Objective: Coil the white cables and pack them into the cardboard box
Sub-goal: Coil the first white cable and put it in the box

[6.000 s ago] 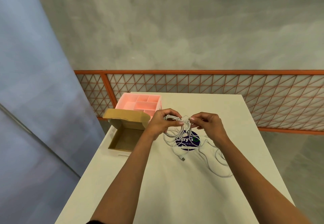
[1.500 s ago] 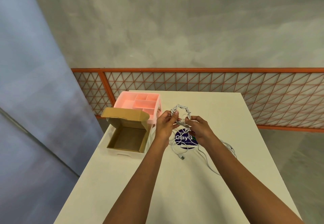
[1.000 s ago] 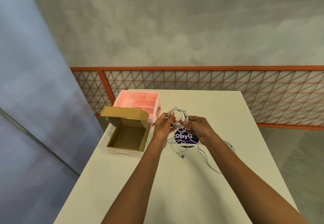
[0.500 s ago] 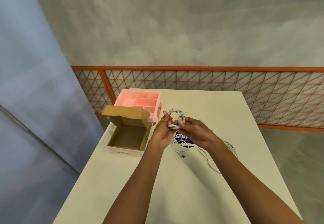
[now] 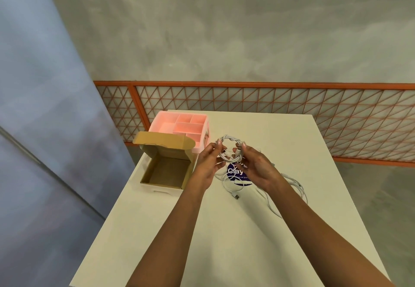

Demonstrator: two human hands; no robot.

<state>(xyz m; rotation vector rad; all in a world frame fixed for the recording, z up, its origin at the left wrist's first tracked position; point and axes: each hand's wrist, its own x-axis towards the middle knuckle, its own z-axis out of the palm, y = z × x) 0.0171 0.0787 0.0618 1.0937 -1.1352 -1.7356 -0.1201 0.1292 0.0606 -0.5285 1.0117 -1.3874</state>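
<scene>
A small coiled white cable (image 5: pixel 229 139) is held upright above the table between both hands. My left hand (image 5: pixel 207 162) pinches its left side and my right hand (image 5: pixel 256 166) grips its right and lower side. More loose white cable (image 5: pixel 292 185) lies spread on the table under and to the right of my right hand, with a plug end (image 5: pixel 236 196) near the middle. The open cardboard box (image 5: pixel 166 181) sits at the table's left edge, its lid flap standing up; I see nothing inside it.
A pink divided organiser tray (image 5: pixel 166 119) stands right behind the box. A round dark blue sticker (image 5: pixel 232 172) lies under the loose cable. The white table (image 5: pixel 224 241) ends close on the left and right. An orange mesh railing (image 5: pixel 292 107) runs behind.
The loose loops seen six seconds ago are now wound into a tight small coil. Over the last second both hands shifted grip around the coil, which stays at about the same height.
</scene>
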